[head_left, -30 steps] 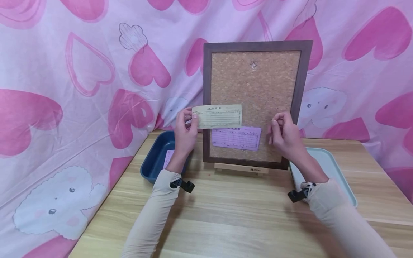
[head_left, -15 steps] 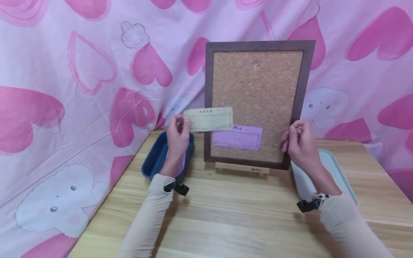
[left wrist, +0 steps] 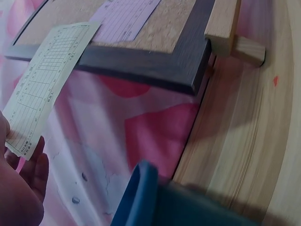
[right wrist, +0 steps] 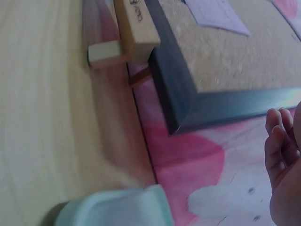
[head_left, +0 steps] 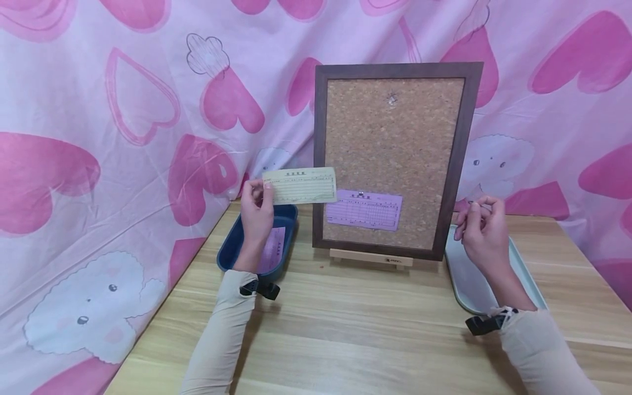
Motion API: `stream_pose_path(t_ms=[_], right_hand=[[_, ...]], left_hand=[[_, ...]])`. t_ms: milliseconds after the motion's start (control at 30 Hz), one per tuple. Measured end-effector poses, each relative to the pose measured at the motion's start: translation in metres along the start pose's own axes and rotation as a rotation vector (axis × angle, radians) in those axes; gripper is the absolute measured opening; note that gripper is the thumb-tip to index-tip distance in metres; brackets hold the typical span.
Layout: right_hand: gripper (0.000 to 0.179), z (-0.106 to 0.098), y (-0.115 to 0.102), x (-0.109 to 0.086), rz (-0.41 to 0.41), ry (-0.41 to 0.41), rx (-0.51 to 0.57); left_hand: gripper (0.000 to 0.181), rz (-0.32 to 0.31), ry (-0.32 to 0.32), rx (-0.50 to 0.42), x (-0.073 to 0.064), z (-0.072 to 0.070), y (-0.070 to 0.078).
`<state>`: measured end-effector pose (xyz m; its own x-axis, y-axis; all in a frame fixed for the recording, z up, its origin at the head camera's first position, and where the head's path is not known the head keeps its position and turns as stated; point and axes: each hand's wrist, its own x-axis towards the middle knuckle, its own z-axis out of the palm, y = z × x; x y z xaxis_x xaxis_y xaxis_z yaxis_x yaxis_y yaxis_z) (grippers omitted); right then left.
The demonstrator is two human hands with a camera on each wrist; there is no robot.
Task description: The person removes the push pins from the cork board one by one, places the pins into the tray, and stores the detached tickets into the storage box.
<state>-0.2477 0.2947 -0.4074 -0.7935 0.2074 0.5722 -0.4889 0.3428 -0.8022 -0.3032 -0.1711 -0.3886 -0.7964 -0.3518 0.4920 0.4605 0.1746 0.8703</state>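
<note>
My left hand point(head_left: 258, 211) pinches the left end of a pale yellow printed slip point(head_left: 301, 186), raised above the dark blue tray point(head_left: 232, 244). In the left wrist view the yellow slip point(left wrist: 49, 77) slants past the frame's edge. A purple slip point(head_left: 364, 213) hangs low on the framed corkboard point(head_left: 395, 148), fixed by a pin point(head_left: 361, 193) at its top. Right of the frame, my right hand point(head_left: 484, 227) has thumb and forefinger together on a tiny pin-like thing point(head_left: 470, 202), over the pale tray point(head_left: 469, 274). The right wrist view catches only curled fingers point(right wrist: 277, 136).
Another purple slip point(head_left: 274, 249) lies in the blue tray. A cluster of clear pins point(head_left: 391, 99) sits near the corkboard's top. The board leans on a wooden easel point(head_left: 370, 257) on the wooden table point(head_left: 345, 329), before a pink heart-patterned cloth point(head_left: 143, 109).
My left hand has drawn the yellow slip leftward off the board's front, uncovering more of the purple slip and its pin. My right hand has moved right and slightly down, past the frame.
</note>
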Motion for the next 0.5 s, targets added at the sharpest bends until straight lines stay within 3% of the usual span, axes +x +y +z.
stream_pose_path(t_ms=[200, 500], right_hand=[[0.010, -0.013, 0.017, -0.001, 0.090, 0.015, -0.114], [0.005, -0.022, 0.030, -0.003, 0.107, 0.062, -0.097]], left_hand=[[0.027, 0.018, 0.012, 0.024, 0.006, -0.018, -0.006], [0.030, 0.014, 0.033, 0.060, 0.011, -0.029, -0.013]])
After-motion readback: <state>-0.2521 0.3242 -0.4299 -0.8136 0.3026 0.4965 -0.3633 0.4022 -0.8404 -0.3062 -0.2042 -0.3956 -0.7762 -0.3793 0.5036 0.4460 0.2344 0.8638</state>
